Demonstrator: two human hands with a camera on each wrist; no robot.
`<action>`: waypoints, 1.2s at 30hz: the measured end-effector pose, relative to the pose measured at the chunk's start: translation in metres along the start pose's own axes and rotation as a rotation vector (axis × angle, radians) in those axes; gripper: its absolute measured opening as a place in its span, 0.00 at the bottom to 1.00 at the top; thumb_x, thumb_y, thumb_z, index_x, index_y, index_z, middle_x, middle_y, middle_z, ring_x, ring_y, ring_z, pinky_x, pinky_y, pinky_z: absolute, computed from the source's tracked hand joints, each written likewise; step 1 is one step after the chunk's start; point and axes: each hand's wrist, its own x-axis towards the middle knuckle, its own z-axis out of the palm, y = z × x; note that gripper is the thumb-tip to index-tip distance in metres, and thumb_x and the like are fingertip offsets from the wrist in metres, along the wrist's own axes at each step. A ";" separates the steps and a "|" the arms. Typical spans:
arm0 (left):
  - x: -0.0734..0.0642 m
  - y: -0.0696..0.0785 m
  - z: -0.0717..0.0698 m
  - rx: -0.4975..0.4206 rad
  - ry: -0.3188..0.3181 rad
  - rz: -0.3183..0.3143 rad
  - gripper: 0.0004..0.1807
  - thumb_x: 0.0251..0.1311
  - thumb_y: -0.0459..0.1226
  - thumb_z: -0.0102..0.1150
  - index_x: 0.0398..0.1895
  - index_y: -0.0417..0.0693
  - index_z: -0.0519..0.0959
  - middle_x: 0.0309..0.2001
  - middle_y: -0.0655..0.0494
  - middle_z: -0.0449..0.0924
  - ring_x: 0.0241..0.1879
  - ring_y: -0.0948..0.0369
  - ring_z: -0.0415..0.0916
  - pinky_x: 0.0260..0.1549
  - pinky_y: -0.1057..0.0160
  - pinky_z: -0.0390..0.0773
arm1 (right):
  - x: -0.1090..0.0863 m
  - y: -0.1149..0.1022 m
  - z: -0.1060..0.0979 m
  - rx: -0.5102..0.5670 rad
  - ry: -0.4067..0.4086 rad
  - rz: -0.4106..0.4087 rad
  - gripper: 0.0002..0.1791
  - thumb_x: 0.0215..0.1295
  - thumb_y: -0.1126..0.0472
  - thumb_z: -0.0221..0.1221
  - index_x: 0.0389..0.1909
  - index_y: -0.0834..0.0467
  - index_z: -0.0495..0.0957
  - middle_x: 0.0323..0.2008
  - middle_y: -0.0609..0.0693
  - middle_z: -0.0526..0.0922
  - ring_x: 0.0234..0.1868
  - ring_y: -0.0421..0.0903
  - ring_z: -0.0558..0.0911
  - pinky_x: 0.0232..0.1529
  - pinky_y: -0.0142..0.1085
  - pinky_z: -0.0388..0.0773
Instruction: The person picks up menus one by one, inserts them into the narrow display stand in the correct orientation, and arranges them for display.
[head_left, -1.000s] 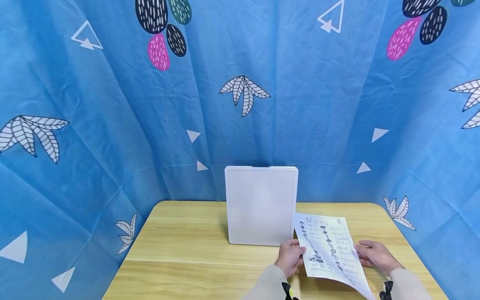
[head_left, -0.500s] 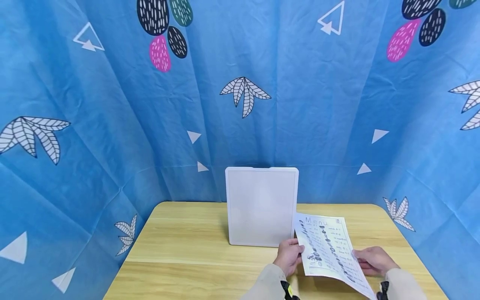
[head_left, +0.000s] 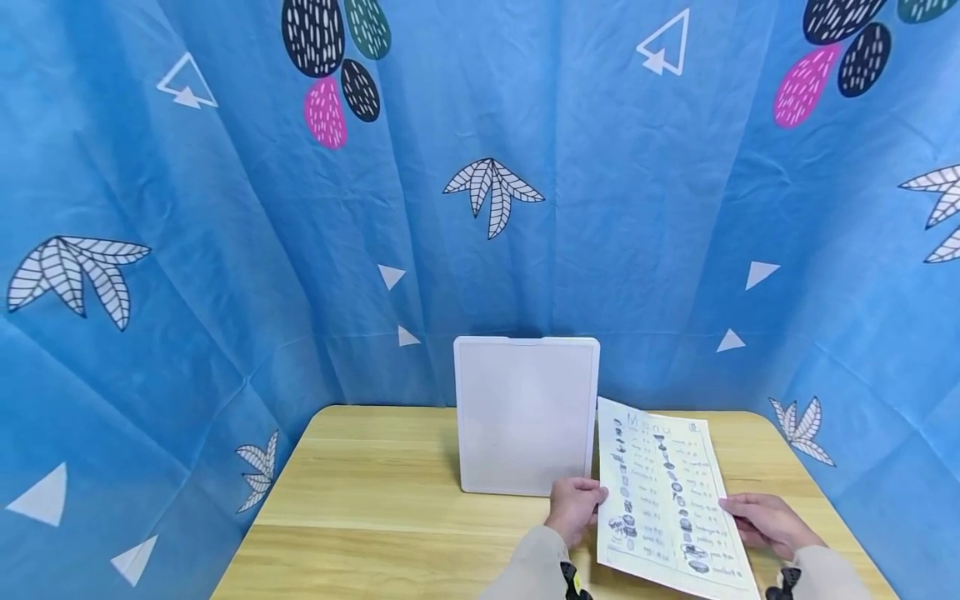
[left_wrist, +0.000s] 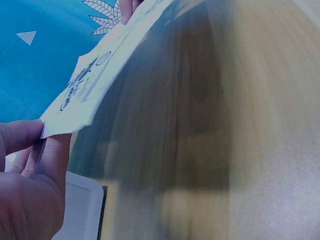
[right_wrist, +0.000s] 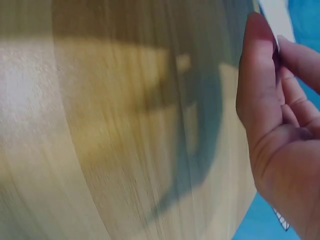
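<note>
A paper menu (head_left: 660,500) with "Menu" lettered at its top and small drawings in columns is held above the right part of the table. My left hand (head_left: 574,510) pinches its left edge; in the left wrist view the thumb and fingers of that hand (left_wrist: 35,175) grip the sheet (left_wrist: 90,95). At the opposite edge my right hand (head_left: 772,523) pinches the paper. From the right wrist, the hand (right_wrist: 285,110) shows thumb and finger closed on the thin paper edge. Just left of the menu stands a white rectangular board (head_left: 527,417).
The wooden table (head_left: 360,500) extends to the left of the board and around the sheet. A blue patterned curtain (head_left: 600,250) encloses the back and both sides. The sheet casts a shadow on the wood (left_wrist: 165,125).
The menu has been raised and flattened, its top edge now higher and its print facing the head view more squarely. The right hand has shifted slightly right. The board stays put.
</note>
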 end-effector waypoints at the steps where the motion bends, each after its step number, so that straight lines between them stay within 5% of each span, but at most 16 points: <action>1: 0.000 0.002 0.000 0.007 0.008 0.000 0.03 0.56 0.25 0.67 0.33 0.37 0.85 0.28 0.52 0.83 0.27 0.58 0.83 0.28 0.63 0.85 | -0.001 -0.001 -0.003 0.021 -0.021 -0.009 0.13 0.75 0.65 0.54 0.45 0.72 0.79 0.32 0.52 0.87 0.32 0.45 0.87 0.35 0.36 0.85; 8: 0.000 0.012 -0.002 0.045 0.022 0.028 0.04 0.55 0.26 0.68 0.33 0.39 0.86 0.29 0.54 0.83 0.28 0.60 0.82 0.27 0.64 0.83 | -0.004 -0.002 -0.016 0.058 -0.078 -0.083 0.13 0.75 0.60 0.56 0.48 0.68 0.80 0.36 0.48 0.86 0.37 0.42 0.85 0.39 0.36 0.84; 19: 0.007 0.036 -0.006 0.085 -0.031 0.073 0.03 0.58 0.27 0.68 0.34 0.42 0.87 0.29 0.56 0.83 0.28 0.62 0.82 0.26 0.67 0.82 | -0.009 -0.013 -0.018 0.046 0.026 -0.155 0.15 0.76 0.57 0.56 0.50 0.66 0.77 0.39 0.44 0.83 0.40 0.37 0.83 0.44 0.37 0.84; 25: 0.003 0.053 -0.009 0.108 -0.045 0.094 0.03 0.58 0.29 0.68 0.35 0.42 0.87 0.29 0.55 0.85 0.30 0.61 0.83 0.31 0.61 0.85 | -0.014 -0.020 -0.017 0.091 0.042 -0.225 0.07 0.76 0.59 0.56 0.42 0.55 0.82 0.37 0.41 0.84 0.39 0.38 0.84 0.42 0.35 0.84; 36: 0.000 0.071 -0.014 0.141 -0.080 0.155 0.03 0.59 0.29 0.68 0.36 0.42 0.86 0.31 0.54 0.86 0.31 0.61 0.84 0.33 0.62 0.85 | -0.023 -0.030 -0.015 0.169 0.007 -0.356 0.11 0.76 0.63 0.54 0.37 0.49 0.84 0.36 0.41 0.85 0.38 0.37 0.85 0.41 0.31 0.83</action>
